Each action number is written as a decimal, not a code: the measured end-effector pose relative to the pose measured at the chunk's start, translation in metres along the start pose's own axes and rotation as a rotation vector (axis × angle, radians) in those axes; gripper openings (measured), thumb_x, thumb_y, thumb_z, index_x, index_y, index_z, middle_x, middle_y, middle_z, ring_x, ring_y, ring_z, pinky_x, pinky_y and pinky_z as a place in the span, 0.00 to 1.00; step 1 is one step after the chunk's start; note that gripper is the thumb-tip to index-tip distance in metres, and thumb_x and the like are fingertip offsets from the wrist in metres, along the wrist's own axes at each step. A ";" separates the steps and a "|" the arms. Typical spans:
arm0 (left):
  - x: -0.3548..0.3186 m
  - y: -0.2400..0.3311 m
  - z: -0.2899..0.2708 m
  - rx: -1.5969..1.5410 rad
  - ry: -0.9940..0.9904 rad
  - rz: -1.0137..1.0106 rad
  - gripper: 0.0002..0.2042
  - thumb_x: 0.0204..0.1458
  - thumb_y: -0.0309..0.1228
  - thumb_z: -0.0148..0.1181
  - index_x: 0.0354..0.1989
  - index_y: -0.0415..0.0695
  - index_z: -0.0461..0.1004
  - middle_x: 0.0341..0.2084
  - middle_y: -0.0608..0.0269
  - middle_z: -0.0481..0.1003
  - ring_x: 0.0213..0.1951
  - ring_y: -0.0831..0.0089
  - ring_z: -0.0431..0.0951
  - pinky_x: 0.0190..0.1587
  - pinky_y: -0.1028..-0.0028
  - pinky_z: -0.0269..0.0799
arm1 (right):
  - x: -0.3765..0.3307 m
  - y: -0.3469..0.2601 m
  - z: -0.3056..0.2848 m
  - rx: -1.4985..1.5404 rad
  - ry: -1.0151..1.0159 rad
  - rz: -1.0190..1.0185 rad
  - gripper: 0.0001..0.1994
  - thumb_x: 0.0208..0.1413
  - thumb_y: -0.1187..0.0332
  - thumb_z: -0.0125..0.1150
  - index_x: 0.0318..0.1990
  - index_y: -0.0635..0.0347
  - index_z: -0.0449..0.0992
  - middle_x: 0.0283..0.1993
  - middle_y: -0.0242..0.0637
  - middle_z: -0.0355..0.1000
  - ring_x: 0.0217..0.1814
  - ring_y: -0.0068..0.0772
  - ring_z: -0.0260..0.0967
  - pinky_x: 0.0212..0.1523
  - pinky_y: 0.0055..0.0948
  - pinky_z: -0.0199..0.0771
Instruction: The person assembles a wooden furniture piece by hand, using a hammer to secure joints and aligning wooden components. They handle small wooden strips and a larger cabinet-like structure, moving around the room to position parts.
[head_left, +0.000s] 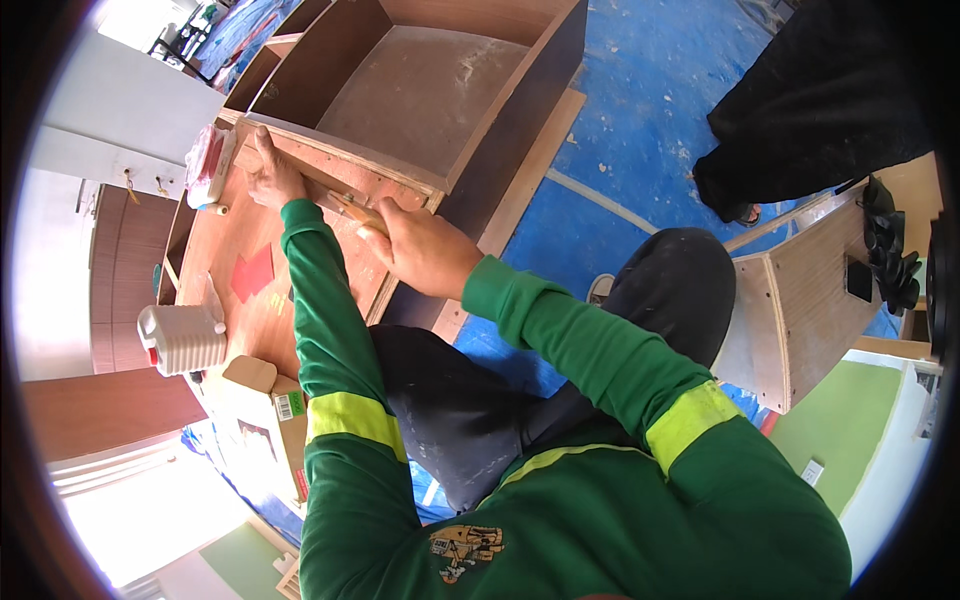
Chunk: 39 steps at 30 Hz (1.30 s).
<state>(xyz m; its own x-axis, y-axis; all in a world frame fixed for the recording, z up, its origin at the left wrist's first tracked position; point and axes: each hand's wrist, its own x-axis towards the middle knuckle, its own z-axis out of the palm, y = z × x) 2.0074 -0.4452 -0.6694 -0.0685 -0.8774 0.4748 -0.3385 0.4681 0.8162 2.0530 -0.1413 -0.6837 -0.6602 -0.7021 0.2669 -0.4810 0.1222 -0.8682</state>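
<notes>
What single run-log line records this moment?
left hand: flat on plywood panel | right hand: holds brush at cabinet edge | white jug nearby

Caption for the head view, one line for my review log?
Person in green sleeves presses left hand on a plywood panel while right hand holds a pencil-like tool beside an open wooden cabinet.

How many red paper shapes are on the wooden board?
2: a larger red paper shape lies on the board near the white jug; a smaller one sits at the board's left edge. More may be hidden.
</notes>
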 end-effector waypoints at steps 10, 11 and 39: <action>-0.004 -0.008 0.011 0.025 0.023 -0.024 0.50 0.47 0.78 0.68 0.30 0.25 0.84 0.28 0.33 0.84 0.37 0.45 0.86 0.47 0.48 0.77 | -0.204 -0.065 -0.139 -0.011 -0.171 0.300 0.26 0.71 0.59 0.65 0.71 0.58 0.66 0.44 0.60 0.82 0.43 0.67 0.82 0.39 0.59 0.81; -0.002 -0.012 0.012 0.059 0.046 -0.055 0.50 0.48 0.78 0.67 0.25 0.26 0.83 0.25 0.36 0.83 0.35 0.47 0.86 0.45 0.49 0.78 | -0.207 -0.069 -0.140 -0.027 -0.158 0.294 0.27 0.71 0.60 0.66 0.71 0.57 0.66 0.45 0.59 0.82 0.43 0.67 0.82 0.39 0.58 0.81; -0.009 0.005 0.002 -0.103 0.027 0.089 0.49 0.47 0.79 0.66 0.48 0.34 0.87 0.41 0.39 0.87 0.49 0.44 0.87 0.57 0.50 0.78 | 0.006 0.002 0.008 0.048 -0.043 0.079 0.18 0.75 0.59 0.58 0.62 0.63 0.68 0.35 0.62 0.79 0.42 0.74 0.78 0.38 0.65 0.75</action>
<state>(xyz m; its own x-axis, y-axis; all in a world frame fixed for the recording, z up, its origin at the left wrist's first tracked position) 2.0047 -0.4353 -0.6696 -0.0686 -0.8292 0.5547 -0.2337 0.5539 0.7991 2.0529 -0.1509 -0.6874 -0.6690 -0.7211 0.1799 -0.3997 0.1450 -0.9051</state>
